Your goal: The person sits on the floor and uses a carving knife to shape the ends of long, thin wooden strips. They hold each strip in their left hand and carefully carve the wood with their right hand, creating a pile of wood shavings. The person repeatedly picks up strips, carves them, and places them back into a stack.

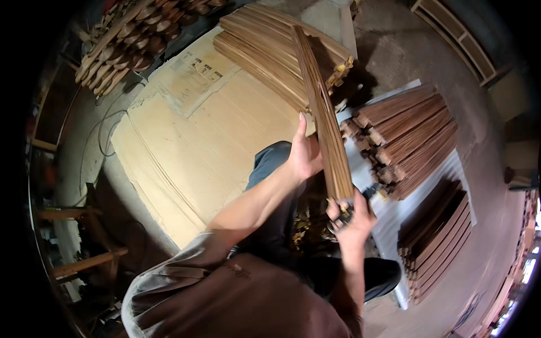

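Observation:
A long brown grooved wooden slat point(324, 107) slants away from me, its near end close to my body. My left hand point(304, 155) is at its left side, thumb pointing up and fingers partly hidden behind the wood. At the near end, my right hand point(355, 219) is closed round a small dark tool with metal parts point(342, 215); its exact kind is unclear. That hand's fingers also touch the slat's end. Beyond the slat lies a stack of similar slats point(259, 48), with yellowish material point(341, 70) at its right end.
Flattened cardboard point(186, 135) covers the floor at left. To the right, bundled reddish-brown slats point(417, 135) and curved slats point(439, 242) lie on pale sheeting point(389, 225). Yellow scraps point(301, 231) lie between my legs. Shaped wooden pieces point(129, 42) are piled far left, near a dark cable point(104, 124).

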The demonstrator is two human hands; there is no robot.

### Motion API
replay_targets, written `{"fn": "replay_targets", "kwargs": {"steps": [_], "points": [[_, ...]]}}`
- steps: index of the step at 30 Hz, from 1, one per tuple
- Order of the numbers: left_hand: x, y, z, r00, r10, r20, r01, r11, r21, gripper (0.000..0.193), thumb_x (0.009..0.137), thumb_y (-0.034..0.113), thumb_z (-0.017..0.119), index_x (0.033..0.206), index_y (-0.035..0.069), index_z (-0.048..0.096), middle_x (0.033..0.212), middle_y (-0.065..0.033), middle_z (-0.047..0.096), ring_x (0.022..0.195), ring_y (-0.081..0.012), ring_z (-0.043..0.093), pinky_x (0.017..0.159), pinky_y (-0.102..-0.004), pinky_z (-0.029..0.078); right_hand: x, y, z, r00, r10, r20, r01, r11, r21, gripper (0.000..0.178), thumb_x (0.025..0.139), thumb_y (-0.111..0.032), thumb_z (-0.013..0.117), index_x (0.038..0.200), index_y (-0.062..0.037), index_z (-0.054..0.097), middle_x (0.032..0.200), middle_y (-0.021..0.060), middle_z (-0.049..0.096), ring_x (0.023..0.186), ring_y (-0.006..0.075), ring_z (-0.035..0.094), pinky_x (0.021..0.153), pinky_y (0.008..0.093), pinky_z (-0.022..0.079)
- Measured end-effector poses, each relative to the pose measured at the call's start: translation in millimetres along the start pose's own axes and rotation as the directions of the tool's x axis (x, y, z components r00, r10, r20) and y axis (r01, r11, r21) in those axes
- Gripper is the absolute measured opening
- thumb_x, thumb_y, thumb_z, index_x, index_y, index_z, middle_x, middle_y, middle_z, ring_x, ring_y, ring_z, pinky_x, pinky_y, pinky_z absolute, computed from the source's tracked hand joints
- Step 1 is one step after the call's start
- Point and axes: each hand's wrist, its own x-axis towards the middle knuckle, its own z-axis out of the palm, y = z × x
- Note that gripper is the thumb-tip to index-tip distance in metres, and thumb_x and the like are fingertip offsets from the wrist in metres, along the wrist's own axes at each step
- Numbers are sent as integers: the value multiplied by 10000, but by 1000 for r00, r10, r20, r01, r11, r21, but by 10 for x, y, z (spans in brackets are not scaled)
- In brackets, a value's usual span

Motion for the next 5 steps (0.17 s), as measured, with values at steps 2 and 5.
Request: {"fn": "replay_targets", "kwargs": {"steps": [2, 5], "points": [[-44, 56, 4, 996, 80, 33, -84, 988, 132, 1159, 803, 892, 408, 1511, -19, 308, 1495, -242, 408, 1339, -374, 430, 1112, -554, 351, -302, 117, -378, 991, 67, 113, -66, 998, -21, 515, 737, -255, 859, 1153, -14, 675, 865, 180, 718, 693, 331, 696, 638, 414, 575], [-16, 282, -23, 986, 163, 39, -167, 936, 311, 1132, 828, 877, 380, 1556, 19, 253, 1572, -204, 329, 1427, -390, 337, 1167, -630, 255, -633, 211, -815, 900, 309, 309, -347, 935, 77, 445, 810, -115, 729, 1237, -21, 648, 990, 178, 745, 892, 288, 747, 789, 348, 590]]}}
